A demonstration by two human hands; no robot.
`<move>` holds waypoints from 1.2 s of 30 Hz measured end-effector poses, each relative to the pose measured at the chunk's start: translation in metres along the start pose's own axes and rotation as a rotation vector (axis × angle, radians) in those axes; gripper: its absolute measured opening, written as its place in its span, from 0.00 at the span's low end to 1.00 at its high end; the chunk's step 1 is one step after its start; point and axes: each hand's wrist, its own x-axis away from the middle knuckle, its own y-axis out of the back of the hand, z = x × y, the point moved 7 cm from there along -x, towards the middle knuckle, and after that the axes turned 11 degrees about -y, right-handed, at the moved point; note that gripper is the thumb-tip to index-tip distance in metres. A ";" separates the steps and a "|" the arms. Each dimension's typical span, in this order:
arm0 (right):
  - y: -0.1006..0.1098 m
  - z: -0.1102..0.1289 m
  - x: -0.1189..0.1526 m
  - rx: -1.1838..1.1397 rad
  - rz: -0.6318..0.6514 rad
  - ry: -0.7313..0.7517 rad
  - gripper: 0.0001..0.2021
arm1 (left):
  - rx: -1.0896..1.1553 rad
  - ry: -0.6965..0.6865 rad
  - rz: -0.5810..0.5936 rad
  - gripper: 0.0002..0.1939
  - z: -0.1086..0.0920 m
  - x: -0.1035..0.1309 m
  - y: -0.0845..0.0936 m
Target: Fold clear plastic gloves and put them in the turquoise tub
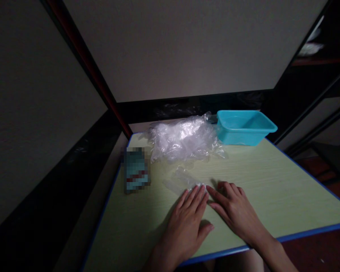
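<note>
A small, thin piece of clear plastic (184,179) lies on the table in front of my hands, with two strips reaching away to the far left. Its near end is partly hidden under the fingertips of my left hand (184,228), which rests flat with the fingers side by side and the thumb out. My right hand (238,211) is just to the right, palm down, its index finger stretched to the plastic's right end. The thumb lies apart from that finger and the other fingers bend loosely.
Behind the small piece sits a crumpled heap of clear plastic (187,139). A turquoise plastic tub (243,136) stands at the back right. On the left lies a pixelated greenish item (136,170). The pale table (283,189) has a blue edge and meets panels behind.
</note>
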 end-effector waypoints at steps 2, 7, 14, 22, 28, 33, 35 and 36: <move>0.000 0.000 0.000 0.002 -0.004 -0.001 0.19 | 0.006 0.000 0.001 0.31 0.000 0.000 0.000; -0.001 -0.001 0.001 0.015 -0.007 0.011 0.18 | 0.012 0.003 0.026 0.34 0.001 0.000 0.003; -0.001 -0.002 0.002 0.029 -0.052 0.032 0.19 | -0.017 0.031 0.026 0.35 0.030 0.014 0.012; -0.002 -0.003 0.003 0.040 -0.058 0.037 0.20 | -0.101 0.219 -0.005 0.29 0.084 0.039 0.017; -0.002 -0.003 0.003 0.043 -0.057 0.041 0.20 | -0.118 0.255 -0.048 0.32 0.087 0.042 0.016; -0.001 -0.003 0.003 0.047 -0.069 0.038 0.19 | -0.133 0.274 -0.102 0.33 0.089 0.045 0.016; -0.001 -0.004 0.003 0.037 -0.060 0.034 0.20 | -0.134 0.278 -0.125 0.34 0.088 0.046 0.018; -0.002 -0.005 0.003 0.021 -0.052 0.029 0.20 | -0.135 0.279 -0.136 0.34 0.086 0.046 0.020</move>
